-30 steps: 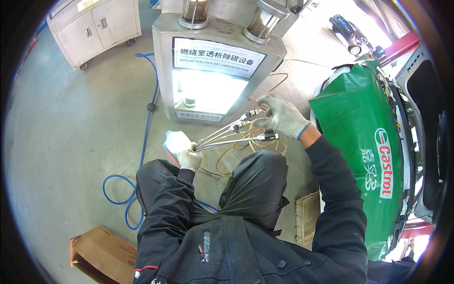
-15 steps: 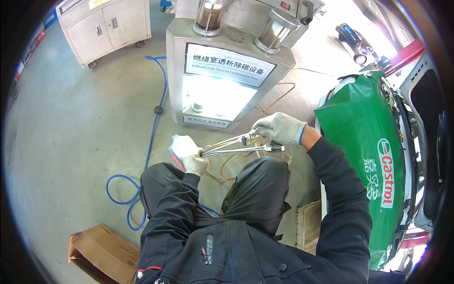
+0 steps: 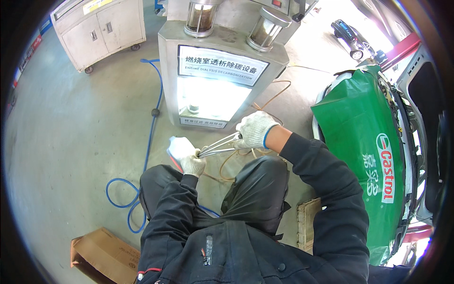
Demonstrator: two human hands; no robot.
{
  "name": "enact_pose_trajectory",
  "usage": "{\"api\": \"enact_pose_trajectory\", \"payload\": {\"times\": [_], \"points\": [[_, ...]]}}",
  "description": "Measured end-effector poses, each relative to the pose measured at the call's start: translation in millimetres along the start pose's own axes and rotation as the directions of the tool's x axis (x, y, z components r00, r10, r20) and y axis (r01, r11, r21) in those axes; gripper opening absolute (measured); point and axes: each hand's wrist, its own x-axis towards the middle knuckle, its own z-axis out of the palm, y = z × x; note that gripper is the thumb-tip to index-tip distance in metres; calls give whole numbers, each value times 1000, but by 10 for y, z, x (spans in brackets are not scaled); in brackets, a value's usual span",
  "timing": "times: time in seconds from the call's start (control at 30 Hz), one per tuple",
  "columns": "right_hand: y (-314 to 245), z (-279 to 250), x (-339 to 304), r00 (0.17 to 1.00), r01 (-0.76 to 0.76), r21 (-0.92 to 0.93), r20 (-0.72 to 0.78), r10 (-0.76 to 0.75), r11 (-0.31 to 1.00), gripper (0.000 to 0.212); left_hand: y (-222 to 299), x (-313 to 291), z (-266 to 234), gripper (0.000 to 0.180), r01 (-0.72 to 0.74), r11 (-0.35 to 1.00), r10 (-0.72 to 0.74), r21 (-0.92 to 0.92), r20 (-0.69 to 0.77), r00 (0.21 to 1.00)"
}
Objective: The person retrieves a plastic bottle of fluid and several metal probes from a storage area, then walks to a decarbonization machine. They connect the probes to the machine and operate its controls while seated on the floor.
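In front of my knees, my left hand [image 3: 192,164], in a white knit glove, is closed round one end of several thin silvery tubes [image 3: 216,150]. A pale bluish-white item [image 3: 176,147] with a red edge shows beside that hand; I cannot make out its kind. My right hand [image 3: 257,129], gloved too, wraps round the tubes' other end, and its fingers cover their end fittings. A tan hose [image 3: 226,169] loops on the floor beneath the tubes.
Ahead stands a metal machine [image 3: 169,80] with a lit window and two clear cylinders. A blue hose [image 3: 150,137] and a cardboard box [image 3: 106,253] lie left. A green cover [image 3: 352,123] drapes a car at right. A wheeled cabinet [image 3: 101,38] stands far left.
My right hand has moved left and closed over the tubes' fittings, which showed before. The tubes' far ends have drawn closer together. My left hand has barely moved.
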Motion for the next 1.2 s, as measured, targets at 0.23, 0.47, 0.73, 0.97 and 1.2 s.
{"api": "enact_pose_trajectory", "payload": {"times": [0.23, 0.47, 0.73, 0.97, 1.2], "points": [[81, 154, 9, 991, 131, -80, -30, -134, 988, 30, 30, 0, -21, 45, -29, 1000, 29, 12, -17, 999], [52, -21, 62, 990, 25, -50, 139, -18, 998, 34, 1, 5, 19, 46, -51, 998, 52, 40, -11, 999], [79, -11, 180, 980, 38, 47, 196, -46, 998, 30, -12, 5, 15, 48, -42, 999, 42, 16, -16, 999], [110, 152, 220, 994, 43, 33, 102, -46, 999, 26, -61, -16, 30, 46, -30, 999, 30, 14, -3, 1000], [223, 74, 158, 978, 135, 24, 158, -137, 991, 23, -66, 3, 41, 49, -71, 996, 72, 52, -8, 997]]}}
